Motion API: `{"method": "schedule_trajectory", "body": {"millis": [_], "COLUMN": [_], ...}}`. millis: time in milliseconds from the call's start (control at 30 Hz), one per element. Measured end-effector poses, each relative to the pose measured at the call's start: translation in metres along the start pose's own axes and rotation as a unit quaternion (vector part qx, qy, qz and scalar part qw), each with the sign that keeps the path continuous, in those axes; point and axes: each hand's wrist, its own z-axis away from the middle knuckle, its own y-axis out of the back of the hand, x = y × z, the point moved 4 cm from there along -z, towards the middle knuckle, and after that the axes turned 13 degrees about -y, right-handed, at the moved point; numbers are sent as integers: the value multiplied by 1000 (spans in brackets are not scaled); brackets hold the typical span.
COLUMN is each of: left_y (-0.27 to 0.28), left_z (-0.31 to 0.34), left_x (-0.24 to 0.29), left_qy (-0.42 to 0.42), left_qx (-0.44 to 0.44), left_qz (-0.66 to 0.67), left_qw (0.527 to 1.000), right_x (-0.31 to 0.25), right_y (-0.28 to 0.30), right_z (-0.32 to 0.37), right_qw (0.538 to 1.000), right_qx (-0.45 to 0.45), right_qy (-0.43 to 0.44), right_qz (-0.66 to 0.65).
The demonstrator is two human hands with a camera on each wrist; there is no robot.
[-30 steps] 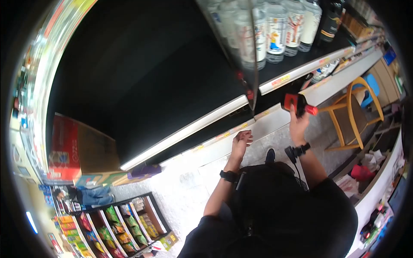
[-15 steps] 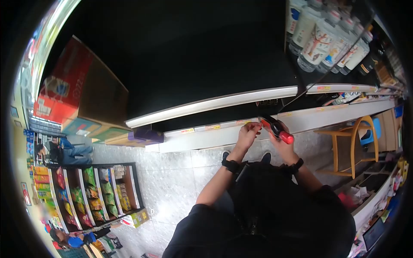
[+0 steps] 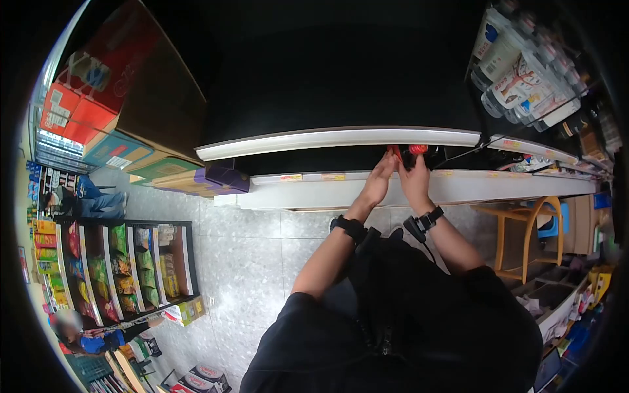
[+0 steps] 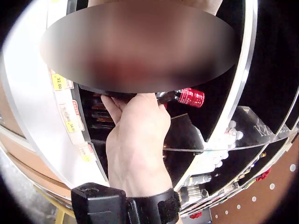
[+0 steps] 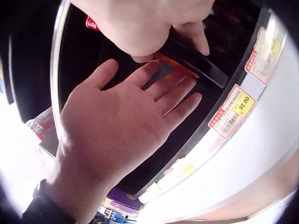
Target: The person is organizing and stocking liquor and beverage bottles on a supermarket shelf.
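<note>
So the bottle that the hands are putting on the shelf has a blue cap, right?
No. The bottle has a red cap, not blue; the left wrist view shows it just past the left hand. The rest is right.

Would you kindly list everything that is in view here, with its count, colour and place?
shelves: several, black with white rails, ahead.
bottle: one, dark with red cap, at the shelves' front edge.
clear bottles: many, white labels, upper right.
price tags: several, yellow and red, on a rail.
cardboard boxes: a few, red, blue, brown, purple, upper left.
snack rack: one, black, colourful bags, lower left.
chair: one, yellow, right.
other people: two, in blue, far left.
wrist straps: two, black.
left hand: one, fingers curled on the bottle.
right hand: one, fingers straight against the bottle.
</note>
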Motion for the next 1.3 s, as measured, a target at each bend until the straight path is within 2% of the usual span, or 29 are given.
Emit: {"method": "schedule_trajectory", "body": {"millis": [67, 267, 300, 533, 600, 633, 667, 733, 967, 1133, 1300], "left_y": [0, 4, 4, 5, 4, 5, 5, 4, 3, 3, 5], "left_z": [-4, -12, -13, -13, -12, -12, -12, -13, -19, -31, -35], "left_x": [0, -23, -25, -30, -30, -27, -24, -24, -30, -49, -51], "left_qy": [42, 76, 72, 113, 113, 111, 108, 114, 129, 126, 113], "left_qx": [10, -10, -12, -12, -17, -23, -27, -30, -11, -2, 8], "left_qz": [65, 82, 102, 125, 119, 118, 117, 126, 139, 129, 140], "left_qw": [997, 994, 992, 986, 986, 987, 987, 985, 982, 984, 984], "right_x": [1, 3, 1, 9, 6, 11, 11, 8, 24, 21, 31], "right_y": [-5, -11, -10, -8, -8, -9, -5, -1, 1, 7, 2], "right_z": [-6, -11, -11, -16, -15, -15, -13, -5, -2, -9, -14], "right_qw": [1000, 996, 996, 994, 996, 988, 988, 993, 996, 992, 994], "right_qx": [6, -22, 8, -4, -29, -69, -65, -52, -38, -6, -3], "right_qy": [-1, -64, -27, -63, -42, -106, -110, -62, -66, -55, -66], "right_qz": [17, 66, 85, 87, 76, 92, 91, 82, 40, 109, 91]}}
